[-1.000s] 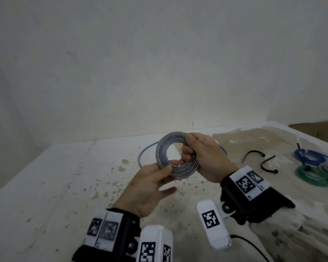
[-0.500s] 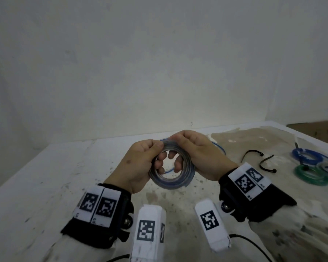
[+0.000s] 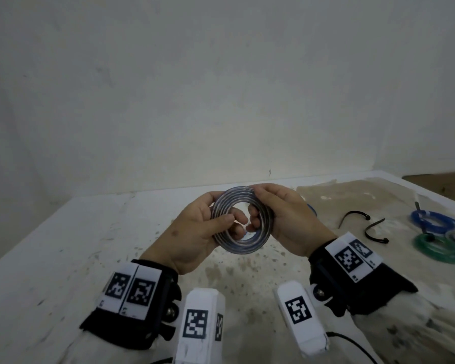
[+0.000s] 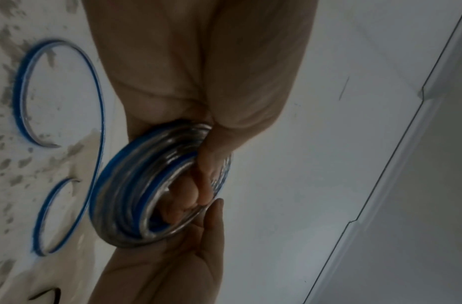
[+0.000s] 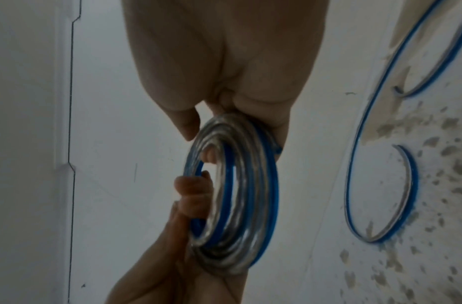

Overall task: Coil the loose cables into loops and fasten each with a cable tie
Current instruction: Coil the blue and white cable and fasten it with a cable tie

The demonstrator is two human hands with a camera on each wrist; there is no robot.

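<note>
Coil [image 3: 243, 220] of clear-and-blue cable held up between both hands, above the table [image 3: 63, 258].

Left hand [image 3: 195, 232] grips the coil's left side, thumb across the front, fingers curled through the hole; right hand [image 3: 286, 219] grips the right side, fingers hooked through the middle too. Both wrist views show the coil edge-on, with a loose blue cable tail [image 4: 94, 115] curving on the table beyond the hands. To the right of the right hand lie two black cable ties [image 3: 363, 224]; farther right sit a blue coil [image 3: 431, 222] and a green coil [image 3: 436, 249], touching.
</note>
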